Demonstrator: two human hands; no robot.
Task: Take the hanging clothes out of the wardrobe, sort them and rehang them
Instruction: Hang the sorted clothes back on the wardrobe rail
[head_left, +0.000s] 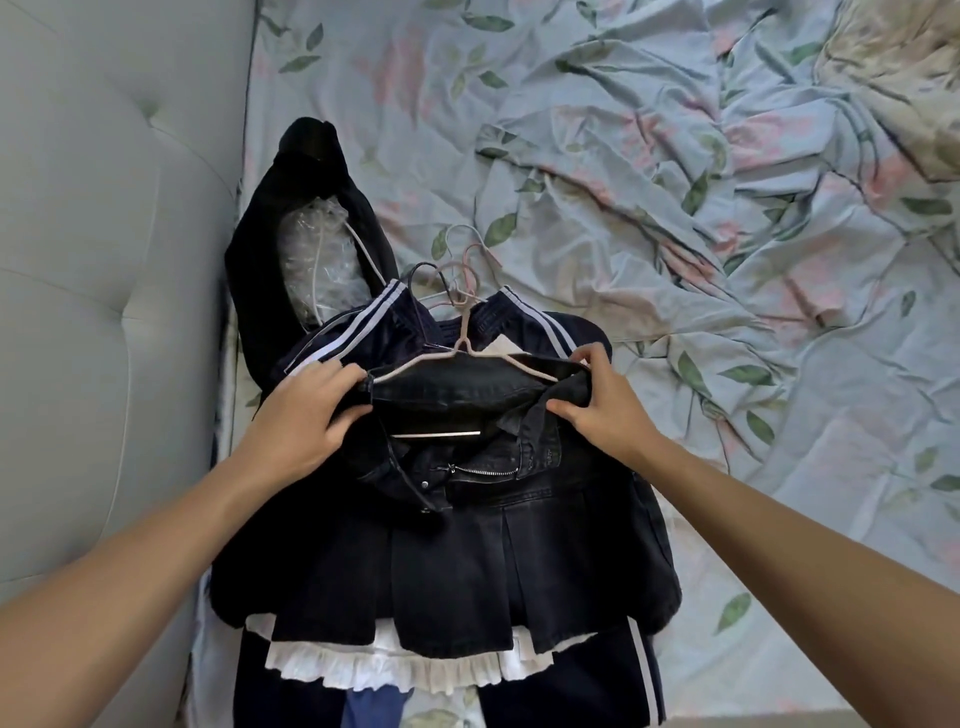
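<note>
A black denim pleated skirt (447, 561) lies on top of a pile of clothes on the bed, its waistband still on a pale pink hanger (464, 332). My left hand (306, 410) grips the left end of the waistband. My right hand (597, 400) pinches the right end. Under the skirt lie a navy garment with white stripes (353, 327), a white frilled hem (395, 670) and dark striped trousers (582, 680). Several hanger hooks (457, 270) stick out above the pile. A black garment (270, 270) with clear plastic inside lies further back.
The pile sits on a bed with a crumpled pale blue floral sheet (675, 208) that spreads to the right and back. A grey padded headboard (104, 286) stands along the left side, right against the pile.
</note>
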